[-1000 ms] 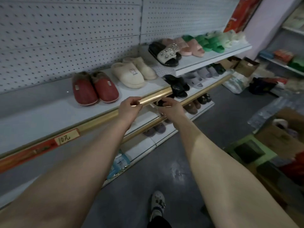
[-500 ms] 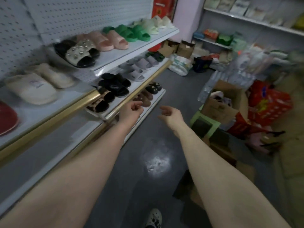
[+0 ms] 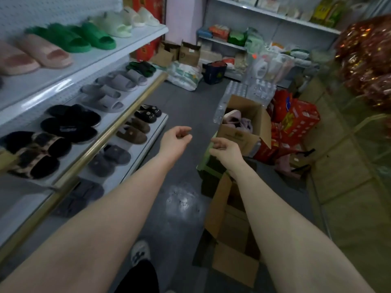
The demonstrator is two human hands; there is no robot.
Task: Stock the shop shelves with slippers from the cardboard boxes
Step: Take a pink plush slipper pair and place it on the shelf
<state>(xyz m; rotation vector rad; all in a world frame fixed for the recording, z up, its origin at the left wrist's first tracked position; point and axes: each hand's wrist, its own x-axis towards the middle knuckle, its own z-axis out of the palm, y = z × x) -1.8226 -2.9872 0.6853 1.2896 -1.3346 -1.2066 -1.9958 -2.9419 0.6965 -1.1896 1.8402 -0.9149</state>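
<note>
Slippers, pale pink and jumbled so that no heading could be told, lay in the open cardboard box just beyond the right grip. Grey pairs on the shelves lay crosswise, toes toward the aisle. Both forearms reached forward. The left grip and right grip were loosely curled and empty.

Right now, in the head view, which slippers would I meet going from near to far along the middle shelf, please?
Black-and-tan slippers → black slippers → near grey slides → far grey slides → dark green slippers.
</note>
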